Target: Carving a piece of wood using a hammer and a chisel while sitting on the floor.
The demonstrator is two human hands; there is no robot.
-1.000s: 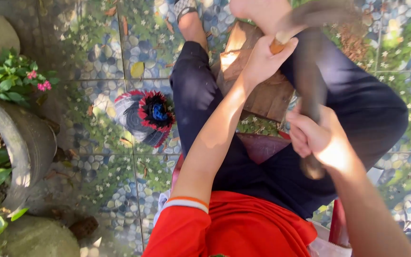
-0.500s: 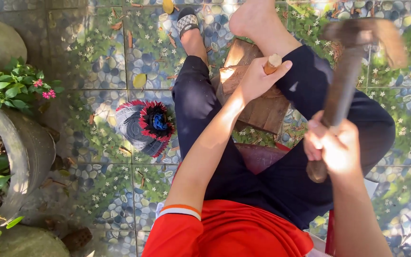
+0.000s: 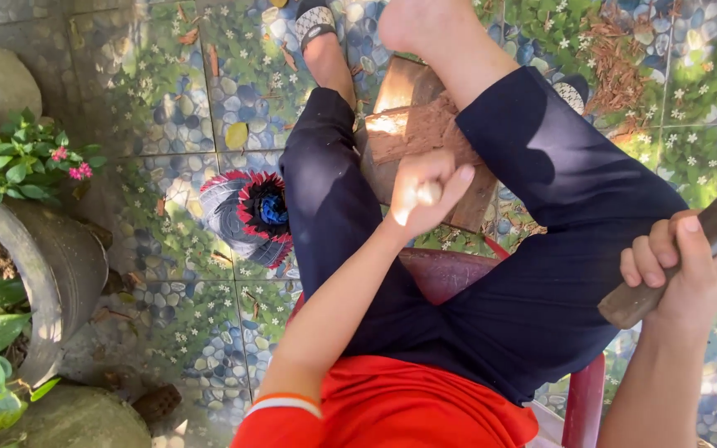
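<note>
I see left hand [image 3: 421, 189] pinching small pale piece [image 3: 426, 195] over wood block [image 3: 425, 133]. Right hand [image 3: 679, 264] wrapped tight on wooden handle [image 3: 680, 249], raised off to side. Hands well apart.

No packages, labels, signs or screens — none anywhere.

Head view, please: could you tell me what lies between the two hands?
In the head view, the dark-trousered right thigh lies between the left hand and right hand.
</note>
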